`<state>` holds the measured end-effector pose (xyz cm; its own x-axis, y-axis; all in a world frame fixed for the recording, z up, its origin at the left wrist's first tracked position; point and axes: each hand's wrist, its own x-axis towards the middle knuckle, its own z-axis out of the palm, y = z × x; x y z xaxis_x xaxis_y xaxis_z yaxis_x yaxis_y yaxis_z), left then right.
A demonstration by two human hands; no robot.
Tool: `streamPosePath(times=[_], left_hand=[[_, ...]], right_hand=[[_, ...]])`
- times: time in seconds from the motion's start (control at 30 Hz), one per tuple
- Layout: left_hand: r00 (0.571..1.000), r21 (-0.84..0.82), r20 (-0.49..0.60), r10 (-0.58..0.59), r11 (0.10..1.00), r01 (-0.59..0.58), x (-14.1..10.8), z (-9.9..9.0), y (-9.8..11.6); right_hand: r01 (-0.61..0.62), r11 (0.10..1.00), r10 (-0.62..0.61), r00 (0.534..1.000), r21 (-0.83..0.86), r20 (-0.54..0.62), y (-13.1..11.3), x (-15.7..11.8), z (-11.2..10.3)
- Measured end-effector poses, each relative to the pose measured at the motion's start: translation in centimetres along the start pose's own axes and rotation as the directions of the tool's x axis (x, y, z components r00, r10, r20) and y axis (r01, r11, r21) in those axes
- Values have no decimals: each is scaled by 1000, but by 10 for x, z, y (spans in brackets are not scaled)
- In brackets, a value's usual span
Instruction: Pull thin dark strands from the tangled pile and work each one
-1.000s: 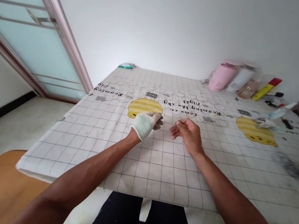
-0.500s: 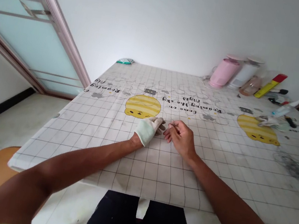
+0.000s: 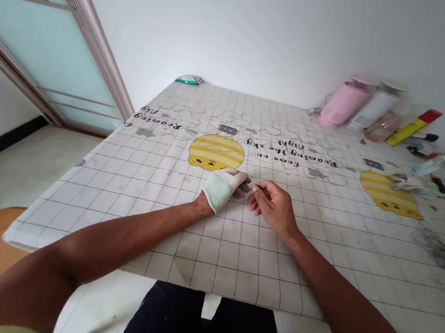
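Note:
My left hand (image 3: pixel 224 188), in a pale, light-green-cuffed work glove, rests over the middle of the checked tablecloth (image 3: pixel 209 244). Its fingers are bent together in a pinch, with dark, soiled-looking fingertips. Just to its right is my right hand (image 3: pixel 275 206), bare, its thumb and forefinger pressed together and the other fingers curled. The fingertips of both hands almost meet. Anything between them is too thin or small to name. A yellow bear print (image 3: pixel 216 152) on the cloth lies right behind the gloved hand.
At the back right stand a pink bottle-shaped device (image 3: pixel 344 104), a white one (image 3: pixel 375 108) and a yellow-red box (image 3: pixel 414 127). A tangle of thin dark wire (image 3: pixel 444 253) lies on the right, with another glove (image 3: pixel 413 183) behind it. A green-white packet (image 3: pixel 189 79) sits at the far left corner.
The view has tilted and shifted slightly. My hands remain close together, still pinching; the right thumb and forefinger now sit a little lower and nearer the gloved fingertips.

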<state>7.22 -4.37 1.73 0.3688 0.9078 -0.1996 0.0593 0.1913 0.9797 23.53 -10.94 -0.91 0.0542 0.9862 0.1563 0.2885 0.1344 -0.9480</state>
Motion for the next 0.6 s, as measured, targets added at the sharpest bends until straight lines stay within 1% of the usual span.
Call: streamPosePath(times=[0.07,0.2,0.37,0.47,0.53,0.6], left_hand=[[1000,28,2,-12,1000,12,-3,1,2],[1000,83,7,-13,996,12,-5,2,2],[992,203,99,82,974,-100,-2,2,-6],[990,240,117,74,965,-101,-1,2,-9],[991,223,118,65,971,-90,-2,3,-10],[992,180,116,51,981,-71,-4,3,-10]], right_hand=[[24,997,-27,998,-73,-50,1,1,-2],[53,990,-65,994,-134,-89,0,1,-6],[66,972,-94,989,-227,-111,-7,-1,-6],[40,977,-61,993,-210,-98,-10,-2,-5],[16,987,-31,995,-160,-93,-12,-3,-5],[24,993,-34,996,-112,-87,-13,-3,-6]])
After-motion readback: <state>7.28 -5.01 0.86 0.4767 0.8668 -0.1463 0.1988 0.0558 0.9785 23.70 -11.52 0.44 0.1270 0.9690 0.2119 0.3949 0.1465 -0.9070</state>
